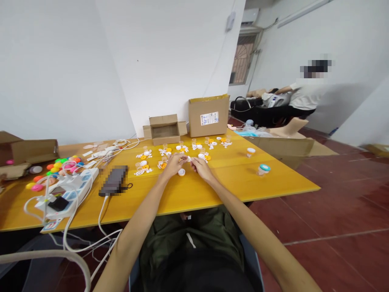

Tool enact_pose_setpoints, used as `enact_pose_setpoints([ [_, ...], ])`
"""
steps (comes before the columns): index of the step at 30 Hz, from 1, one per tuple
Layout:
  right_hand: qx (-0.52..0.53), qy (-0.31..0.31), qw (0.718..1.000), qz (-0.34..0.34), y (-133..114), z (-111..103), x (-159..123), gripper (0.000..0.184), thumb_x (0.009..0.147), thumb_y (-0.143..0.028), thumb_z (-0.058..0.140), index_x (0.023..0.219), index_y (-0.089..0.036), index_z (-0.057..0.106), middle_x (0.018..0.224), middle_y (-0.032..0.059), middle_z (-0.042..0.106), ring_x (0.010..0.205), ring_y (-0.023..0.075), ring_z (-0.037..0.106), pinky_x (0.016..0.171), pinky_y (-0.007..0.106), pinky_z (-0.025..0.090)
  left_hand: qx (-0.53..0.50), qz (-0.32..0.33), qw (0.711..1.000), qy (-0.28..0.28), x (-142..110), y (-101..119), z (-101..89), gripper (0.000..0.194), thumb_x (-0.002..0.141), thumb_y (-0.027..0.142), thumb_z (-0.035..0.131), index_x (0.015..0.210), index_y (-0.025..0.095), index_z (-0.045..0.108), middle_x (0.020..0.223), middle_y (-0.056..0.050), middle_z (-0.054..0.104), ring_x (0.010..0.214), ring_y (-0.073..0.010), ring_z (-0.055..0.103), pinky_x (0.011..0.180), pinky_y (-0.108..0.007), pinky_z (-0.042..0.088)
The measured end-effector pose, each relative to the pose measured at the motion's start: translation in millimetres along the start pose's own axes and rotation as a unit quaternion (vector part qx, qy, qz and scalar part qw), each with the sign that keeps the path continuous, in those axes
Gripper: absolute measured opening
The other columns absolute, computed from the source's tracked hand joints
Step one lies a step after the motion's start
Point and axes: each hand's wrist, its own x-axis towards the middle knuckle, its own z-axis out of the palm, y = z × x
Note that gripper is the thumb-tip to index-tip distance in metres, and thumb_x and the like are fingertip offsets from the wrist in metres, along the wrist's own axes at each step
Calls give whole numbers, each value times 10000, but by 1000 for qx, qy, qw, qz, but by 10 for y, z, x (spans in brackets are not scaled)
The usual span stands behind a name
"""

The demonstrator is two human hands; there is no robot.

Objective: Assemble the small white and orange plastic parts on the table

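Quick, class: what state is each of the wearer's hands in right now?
Left hand: fingers curled beside a small white piece; grip cannot be told.
Right hand: fingers curled at that piece, perhaps pinching it; too small to tell.

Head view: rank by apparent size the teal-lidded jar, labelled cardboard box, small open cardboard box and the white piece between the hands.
1. Labelled cardboard box
2. Small open cardboard box
3. Teal-lidded jar
4. White piece between left hand and right hand

Centre: upright brown cardboard box, white label (209,116). Left: cluster of multicoloured plastic balls (57,165). Lower left: white rectangular power strip (86,178). Upper right: person in white top (306,96).
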Motion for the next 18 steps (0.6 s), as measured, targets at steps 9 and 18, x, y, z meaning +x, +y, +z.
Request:
enact_pose_setpoints([
  [9, -4, -11, 1000, -5, -2, 10, -4, 467, 874, -637, 513, 637, -235, 537, 552, -26, 521, 518, 144, 502, 528, 269, 424, -85, -14, 996, 13, 28, 2, 8, 63, 796, 189, 670, 849, 194, 703, 884, -28, 736, 887, -189, 679, 916, -362, 544],
  [18, -68, -15, 997, -43, -9, 18, -26, 386, 955, -481, 488, 673, -232, 572, 578, -35, 552, 552, 145, 514, 606, 268, 430, -18, -41, 997, 60, 27, -39, -19, 66, 803, 198, 678, 844, 218, 726, 850, -20, 755, 873, -210, 682, 917, -387, 524],
])
